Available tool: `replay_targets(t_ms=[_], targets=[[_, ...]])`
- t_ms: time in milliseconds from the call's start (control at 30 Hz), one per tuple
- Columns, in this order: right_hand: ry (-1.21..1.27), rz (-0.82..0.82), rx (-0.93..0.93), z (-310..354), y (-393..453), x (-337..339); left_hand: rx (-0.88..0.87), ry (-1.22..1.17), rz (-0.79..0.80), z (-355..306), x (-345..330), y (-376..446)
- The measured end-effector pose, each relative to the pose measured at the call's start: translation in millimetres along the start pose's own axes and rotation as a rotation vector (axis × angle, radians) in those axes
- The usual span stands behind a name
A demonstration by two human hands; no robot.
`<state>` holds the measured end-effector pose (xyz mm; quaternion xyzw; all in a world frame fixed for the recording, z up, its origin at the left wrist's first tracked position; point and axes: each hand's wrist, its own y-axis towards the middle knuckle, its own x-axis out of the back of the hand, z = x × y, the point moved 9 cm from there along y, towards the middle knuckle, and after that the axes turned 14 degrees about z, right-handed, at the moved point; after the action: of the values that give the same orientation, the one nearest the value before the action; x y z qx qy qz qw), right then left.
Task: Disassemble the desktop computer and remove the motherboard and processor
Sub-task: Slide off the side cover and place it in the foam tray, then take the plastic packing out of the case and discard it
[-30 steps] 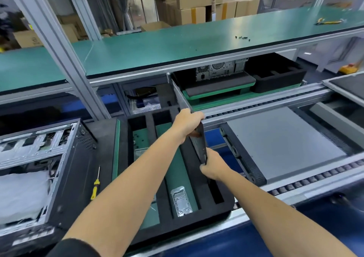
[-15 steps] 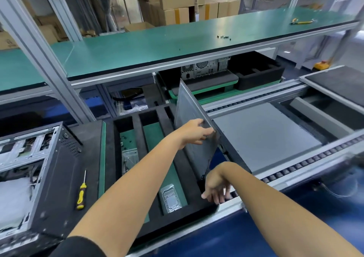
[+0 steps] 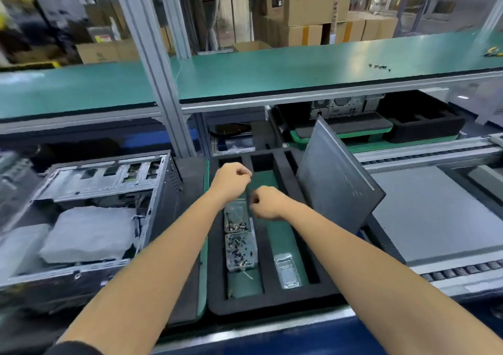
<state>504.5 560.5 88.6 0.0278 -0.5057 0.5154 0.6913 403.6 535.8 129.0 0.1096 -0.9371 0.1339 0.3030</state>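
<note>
The open desktop computer case (image 3: pixel 89 191) lies on its side at the left, with white padding (image 3: pixel 87 232) inside it. A grey side panel (image 3: pixel 334 180) stands leaning in the right slot of the black foam tray (image 3: pixel 272 303). My left hand (image 3: pixel 231 180) and my right hand (image 3: pixel 265 202) hover close together over the tray's middle. Both have curled fingers and hold nothing. No motherboard or processor shows clearly.
Two clear boxes of screws (image 3: pixel 239 248) and a clear plastic insert (image 3: pixel 287 270) lie in the tray's compartments. A flat grey panel (image 3: pixel 430 213) rests on the roller conveyor at the right. A green shelf (image 3: pixel 299 66) runs overhead, with another computer (image 3: pixel 340 107) behind.
Both hands let go of the side panel, which now stands in the tray slot. They moved left over the tray. The view turned left toward the case.
</note>
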Motion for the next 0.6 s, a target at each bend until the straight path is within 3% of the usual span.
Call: replay_targets(t_ms=[200, 333, 467, 600], targets=[[0.007, -0.202, 0.04, 105.4, 48.6, -13.2, 0.081, 0.179, -0.155, 123.5, 139.6, -71.1], [-0.037, -0.401, 0.144, 219.3, 81.5, -31.7, 0.102, 0.293, -0.229, 209.0, 236.7, -129.7], [-0.133, -0.324, 0.225, 317.4, 125.3, -87.5, 0.127, 0.456, -0.22, 270.4, 302.4, -169.5], [-0.258, -0.109, 0.187, 354.6, 156.0, -147.7, 0.161, 0.547, -0.048, 318.0, 318.1, -184.4]])
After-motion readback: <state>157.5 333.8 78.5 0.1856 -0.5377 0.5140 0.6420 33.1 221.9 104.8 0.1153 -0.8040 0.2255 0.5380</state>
